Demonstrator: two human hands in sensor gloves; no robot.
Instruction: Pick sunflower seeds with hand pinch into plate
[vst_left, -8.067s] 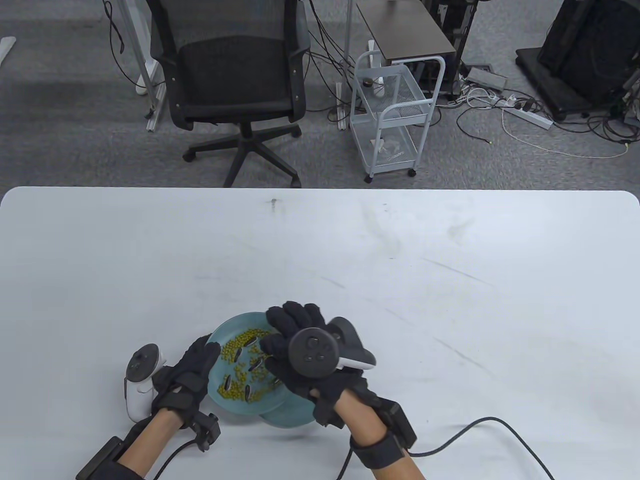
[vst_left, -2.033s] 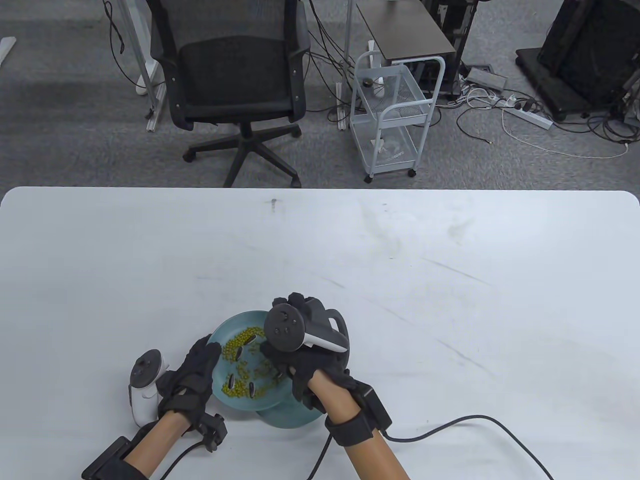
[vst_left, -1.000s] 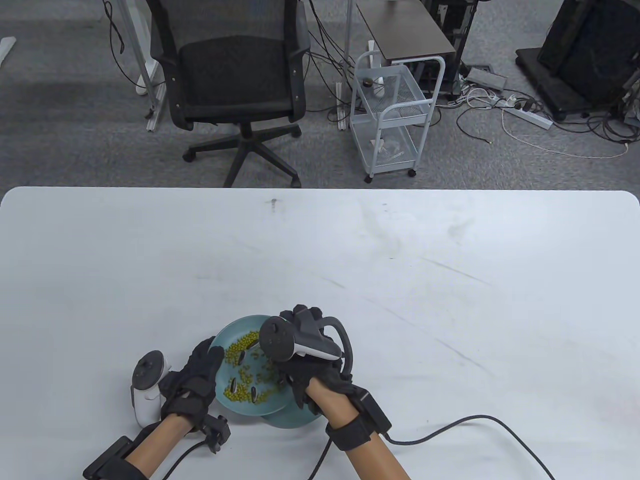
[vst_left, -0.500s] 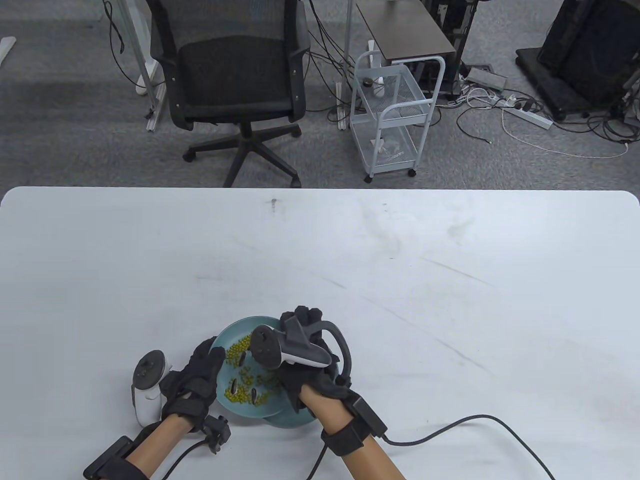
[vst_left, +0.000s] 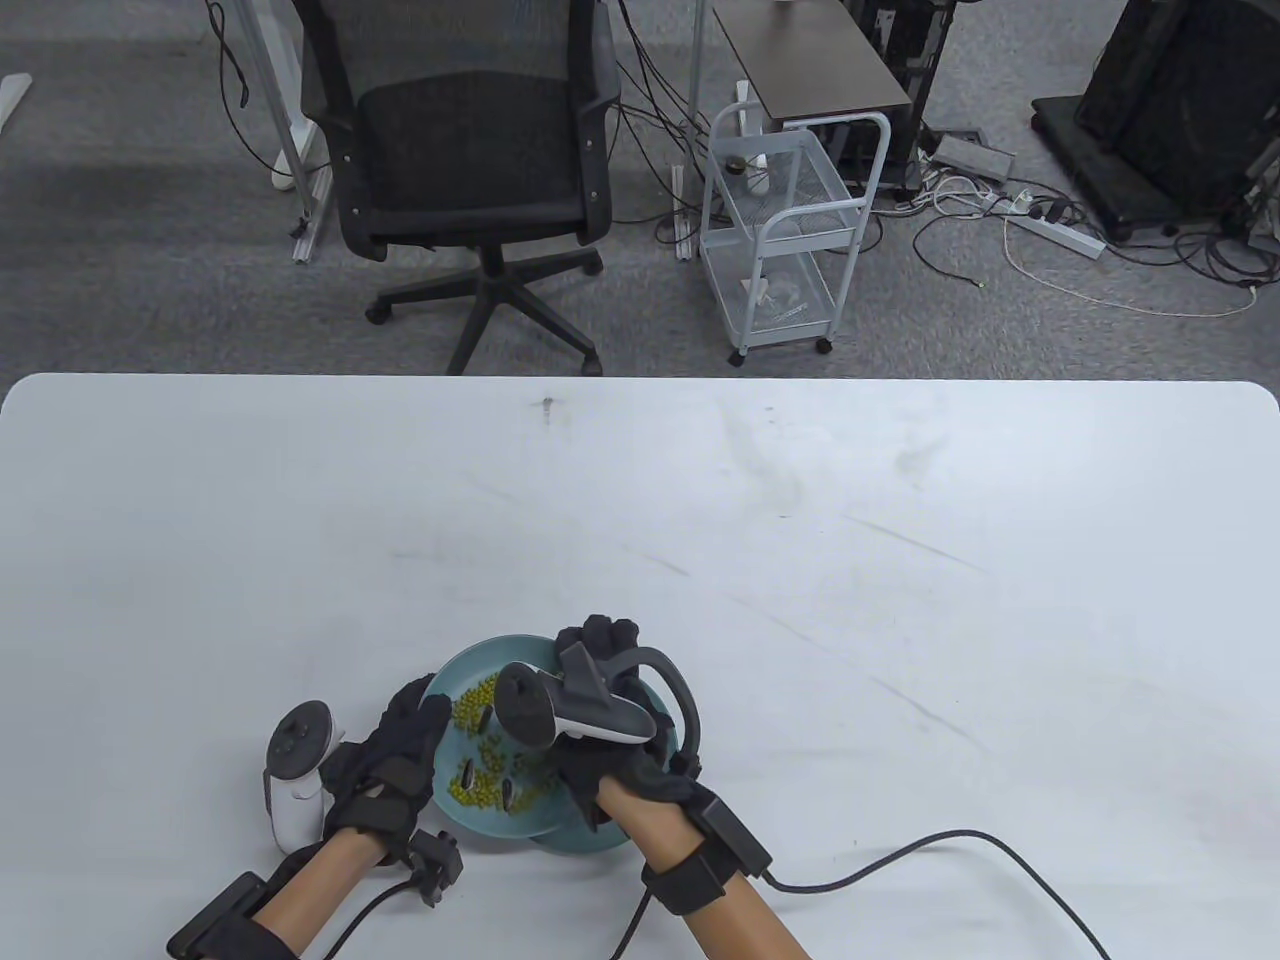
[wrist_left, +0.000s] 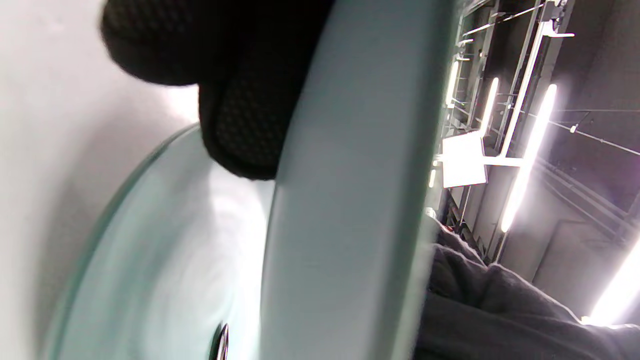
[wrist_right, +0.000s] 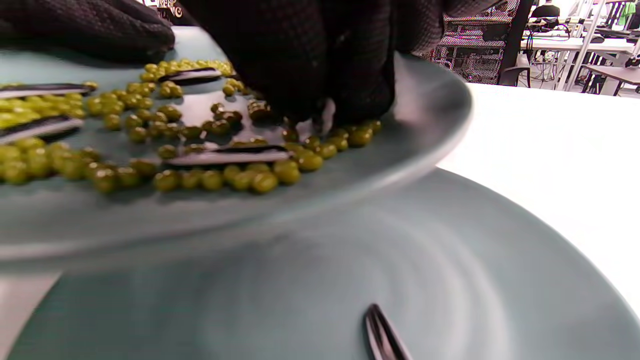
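Two teal plates sit near the table's front edge. My left hand (vst_left: 400, 745) grips the left rim of the upper plate (vst_left: 480, 655) and holds it tilted above the lower plate (vst_left: 590, 838). The upper plate holds green beans (vst_left: 475, 700) and striped sunflower seeds (vst_left: 467, 772). My right hand (vst_left: 610, 770) reaches into it; in the right wrist view its fingertips (wrist_right: 300, 95) pinch together on a pale-edged seed (wrist_right: 326, 114) among the beans (wrist_right: 250, 180). One seed (wrist_right: 382, 335) lies on the lower plate (wrist_right: 450, 280). In the left wrist view my fingers (wrist_left: 240, 115) lie under the upper plate (wrist_left: 350, 200).
The white table (vst_left: 800, 550) stretches far and right of the plates. A black cable (vst_left: 900, 860) runs from my right wrist across the front right. An office chair (vst_left: 460, 150) and a white wire cart (vst_left: 780, 230) stand beyond the far edge.
My right hand has drawn slightly toward me and rolled left, its fingertips lowering into the beans of the upper plate. My left hand keeps its hold on the rim.
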